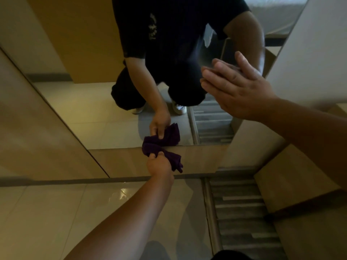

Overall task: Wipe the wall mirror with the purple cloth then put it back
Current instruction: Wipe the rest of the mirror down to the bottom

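Observation:
The wall mirror (pixel 90 109) fills the upper middle of the view and reflects a crouching person in dark clothes. My left hand (pixel 159 164) is closed on the bunched purple cloth (pixel 155 147), which presses against the mirror's bottom edge and the wood panel just below it. The cloth's reflection shows directly above it in the glass. My right hand (pixel 238 91) is flat, fingers together and extended, with its palm resting on the mirror's right side at about mid height.
A wood panel (pixel 197 160) runs under the mirror. Glossy beige floor tiles (pixel 56 212) lie below. A grey slatted strip (pixel 242 209) runs along the floor at right, beside a light wooden cabinet face (pixel 300 175). A beige wall panel (pixel 28 128) flanks the mirror on the left.

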A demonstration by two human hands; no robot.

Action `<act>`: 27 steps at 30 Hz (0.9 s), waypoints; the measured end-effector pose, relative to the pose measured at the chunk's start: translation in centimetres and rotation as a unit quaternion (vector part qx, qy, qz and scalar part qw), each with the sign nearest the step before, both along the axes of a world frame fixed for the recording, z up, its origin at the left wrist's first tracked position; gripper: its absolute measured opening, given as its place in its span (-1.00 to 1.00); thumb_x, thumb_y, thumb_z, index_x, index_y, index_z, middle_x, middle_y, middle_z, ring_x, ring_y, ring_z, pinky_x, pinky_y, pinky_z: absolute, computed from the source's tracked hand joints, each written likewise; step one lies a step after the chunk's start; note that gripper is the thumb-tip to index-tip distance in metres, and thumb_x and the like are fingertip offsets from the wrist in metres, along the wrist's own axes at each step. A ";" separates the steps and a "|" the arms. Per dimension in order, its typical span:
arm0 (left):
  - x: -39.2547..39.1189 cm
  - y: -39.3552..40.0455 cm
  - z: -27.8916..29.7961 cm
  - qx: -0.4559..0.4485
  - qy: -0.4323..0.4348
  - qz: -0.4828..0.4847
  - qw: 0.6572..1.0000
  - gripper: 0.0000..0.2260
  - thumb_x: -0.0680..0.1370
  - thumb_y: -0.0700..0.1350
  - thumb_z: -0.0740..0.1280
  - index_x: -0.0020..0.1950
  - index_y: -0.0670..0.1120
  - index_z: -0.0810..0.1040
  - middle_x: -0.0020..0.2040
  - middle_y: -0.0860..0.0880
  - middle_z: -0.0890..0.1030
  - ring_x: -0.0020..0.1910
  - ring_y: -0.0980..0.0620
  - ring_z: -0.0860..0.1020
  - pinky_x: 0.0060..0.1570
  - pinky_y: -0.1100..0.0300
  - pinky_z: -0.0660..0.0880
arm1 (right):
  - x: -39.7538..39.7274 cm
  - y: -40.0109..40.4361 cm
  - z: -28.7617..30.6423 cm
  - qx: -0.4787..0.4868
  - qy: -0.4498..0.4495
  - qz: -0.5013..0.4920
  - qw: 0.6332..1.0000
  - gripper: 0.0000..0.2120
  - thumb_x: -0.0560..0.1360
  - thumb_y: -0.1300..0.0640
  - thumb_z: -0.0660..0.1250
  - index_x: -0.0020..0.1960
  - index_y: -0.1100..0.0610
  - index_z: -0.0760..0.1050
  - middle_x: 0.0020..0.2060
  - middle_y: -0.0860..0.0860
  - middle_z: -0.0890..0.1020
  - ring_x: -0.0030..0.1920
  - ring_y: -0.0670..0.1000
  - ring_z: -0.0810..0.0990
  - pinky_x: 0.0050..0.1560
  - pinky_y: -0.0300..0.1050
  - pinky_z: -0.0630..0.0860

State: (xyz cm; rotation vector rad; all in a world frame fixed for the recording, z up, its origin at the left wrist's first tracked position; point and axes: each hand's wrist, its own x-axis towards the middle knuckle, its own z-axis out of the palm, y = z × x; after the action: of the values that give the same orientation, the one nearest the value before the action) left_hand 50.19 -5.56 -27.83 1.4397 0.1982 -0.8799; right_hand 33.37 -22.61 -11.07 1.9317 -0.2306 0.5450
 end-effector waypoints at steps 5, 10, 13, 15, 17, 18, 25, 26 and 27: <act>-2.4 -1.1 -0.2 -0.022 0.020 -0.028 0.999 -0.69 0.68 -0.18 0.21 0.44 -0.06 0.42 0.19 -0.06 0.54 0.07 -0.03 0.50 0.08 0.12 0.39 | -0.7 0.6 0.0 -0.027 0.016 -0.014 0.999 -0.42 0.64 -0.02 0.16 0.60 0.10 0.12 0.57 0.08 0.20 0.53 0.16 0.25 0.44 0.27 0.28; -2.8 -1.5 -0.2 -0.020 0.018 -0.014 1.000 -0.72 0.68 -0.20 0.21 0.39 -0.05 0.46 0.07 0.01 0.54 0.08 -0.02 0.51 0.11 0.09 0.42 | -1.4 0.9 -0.2 0.007 -0.015 -0.031 0.999 -0.44 0.65 0.02 0.16 0.60 0.13 0.14 0.56 0.13 0.22 0.53 0.19 0.25 0.43 0.33 0.23; -2.8 -1.8 -0.4 -0.023 0.023 -0.008 0.999 -0.68 0.68 -0.21 0.22 0.44 -0.06 0.43 0.12 -0.02 0.53 0.09 -0.02 0.50 0.12 0.10 0.41 | -2.6 1.0 -0.3 0.025 -0.036 -0.026 0.999 -0.45 0.65 0.05 0.17 0.59 0.14 0.16 0.55 0.14 0.25 0.52 0.21 0.27 0.42 0.35 0.25; -3.0 -1.9 -0.4 -0.028 0.028 -0.009 0.999 -0.68 0.68 -0.22 0.21 0.44 -0.07 0.42 0.08 -0.01 0.52 0.09 -0.02 0.50 0.11 0.10 0.42 | -2.9 0.9 -0.2 0.025 -0.035 -0.028 0.999 -0.45 0.64 0.06 0.17 0.59 0.14 0.17 0.54 0.13 0.26 0.51 0.20 0.29 0.40 0.36 0.28; -3.4 -2.0 -0.3 -0.032 0.029 -0.013 0.999 -0.69 0.68 -0.22 0.20 0.43 -0.09 0.43 0.13 -0.04 0.53 0.10 -0.04 0.51 0.11 0.09 0.44 | -2.9 0.9 -0.2 0.018 -0.036 -0.026 0.999 -0.46 0.64 0.07 0.19 0.58 0.13 0.18 0.53 0.12 0.29 0.49 0.19 0.32 0.39 0.36 0.30; -3.6 -2.1 -0.3 -0.032 0.028 -0.015 0.999 -0.69 0.68 -0.22 0.21 0.43 -0.08 0.43 0.17 -0.06 0.54 0.10 -0.05 0.52 0.10 0.09 0.44 | -3.1 0.8 -0.3 0.018 -0.039 -0.023 0.999 -0.46 0.64 0.08 0.19 0.58 0.13 0.19 0.52 0.12 0.30 0.49 0.19 0.33 0.39 0.35 0.31; -7.2 -3.6 0.2 -0.019 0.058 -0.041 0.997 -0.59 0.67 -0.20 0.23 0.53 -0.03 0.33 0.35 -0.13 0.50 0.24 -0.13 0.52 0.12 0.07 0.43 | -4.7 -0.2 0.1 -0.007 -0.021 -0.020 1.000 -0.45 0.63 0.08 0.20 0.59 0.12 0.18 0.53 0.10 0.29 0.48 0.18 0.35 0.39 0.32 0.34; -7.9 -3.9 0.2 -0.021 0.062 -0.049 0.997 -0.59 0.67 -0.20 0.23 0.53 -0.03 0.33 0.35 -0.13 0.50 0.23 -0.13 0.52 0.12 0.06 0.43 | -4.8 -0.4 0.1 -0.010 -0.017 -0.019 1.000 -0.44 0.63 0.08 0.20 0.59 0.11 0.18 0.54 0.10 0.28 0.48 0.18 0.34 0.40 0.31 0.34; -8.6 -4.2 0.3 -0.022 0.062 -0.058 0.996 -0.58 0.67 -0.20 0.23 0.53 -0.04 0.33 0.36 -0.13 0.49 0.24 -0.14 0.52 0.14 0.05 0.44 | -4.8 -0.5 0.1 -0.013 -0.013 -0.019 1.000 -0.44 0.63 0.08 0.19 0.59 0.11 0.17 0.55 0.09 0.27 0.49 0.18 0.33 0.41 0.31 0.33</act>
State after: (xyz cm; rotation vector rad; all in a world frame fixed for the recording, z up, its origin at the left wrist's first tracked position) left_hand 41.54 -9.77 -27.55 1.3679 0.1892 -1.0638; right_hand 28.55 -23.12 -10.93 1.8922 -0.2751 0.5461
